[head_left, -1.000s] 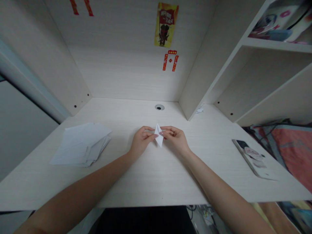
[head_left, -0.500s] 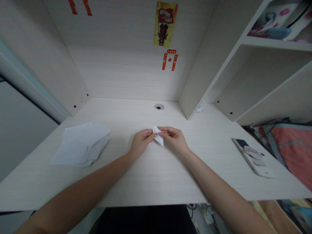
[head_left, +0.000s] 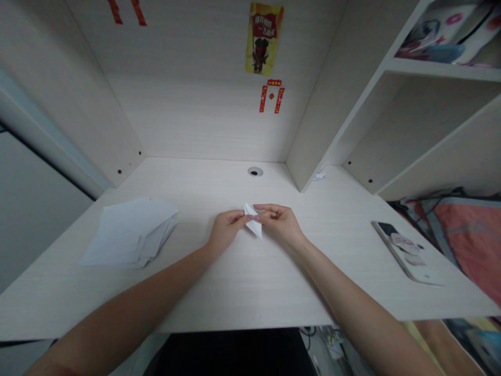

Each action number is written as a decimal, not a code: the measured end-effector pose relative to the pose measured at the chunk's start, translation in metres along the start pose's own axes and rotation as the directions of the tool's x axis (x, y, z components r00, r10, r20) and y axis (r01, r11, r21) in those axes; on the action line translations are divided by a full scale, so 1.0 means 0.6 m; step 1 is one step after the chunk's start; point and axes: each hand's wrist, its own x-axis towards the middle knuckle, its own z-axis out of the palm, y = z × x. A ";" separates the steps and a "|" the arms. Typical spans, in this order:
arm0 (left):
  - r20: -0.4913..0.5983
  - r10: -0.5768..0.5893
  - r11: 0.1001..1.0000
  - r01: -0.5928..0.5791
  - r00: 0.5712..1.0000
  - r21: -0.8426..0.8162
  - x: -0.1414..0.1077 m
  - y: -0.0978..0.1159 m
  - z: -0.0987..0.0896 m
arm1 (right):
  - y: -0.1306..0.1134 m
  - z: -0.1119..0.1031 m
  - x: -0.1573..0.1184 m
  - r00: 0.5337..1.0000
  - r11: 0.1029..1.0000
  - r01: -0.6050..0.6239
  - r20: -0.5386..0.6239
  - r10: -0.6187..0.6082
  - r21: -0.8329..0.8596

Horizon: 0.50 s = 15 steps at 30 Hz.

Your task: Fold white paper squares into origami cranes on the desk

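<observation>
A small folded piece of white paper [head_left: 255, 228] with pointed ends is held above the middle of the desk. My left hand [head_left: 227, 227] pinches it from the left side, thumb on top. From the right, my right hand [head_left: 282, 223] grips it between thumb and fingers. Both thumb tips meet over the paper and hide its middle. A stack of loose white sheets [head_left: 125, 230] lies on the desk to the left of my left hand.
On the right of the white desk [head_left: 242, 292] lies a phone [head_left: 403, 253] in a decorated case. An upright shelf panel [head_left: 313, 125] meets the desk behind my right hand. A red and grey bag [head_left: 469, 235] sits beyond the right edge.
The folded paper's lower tip has dropped slightly toward me and its facing surface shows a little more. Both hands have stayed nearly in place, still gripping it.
</observation>
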 end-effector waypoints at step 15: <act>-0.133 0.017 0.999 -0.013 0.991 0.032 0.002 0.005 0.000 | 0.013 0.012 -0.003 0.988 0.996 -0.057 0.136 0.067 -0.073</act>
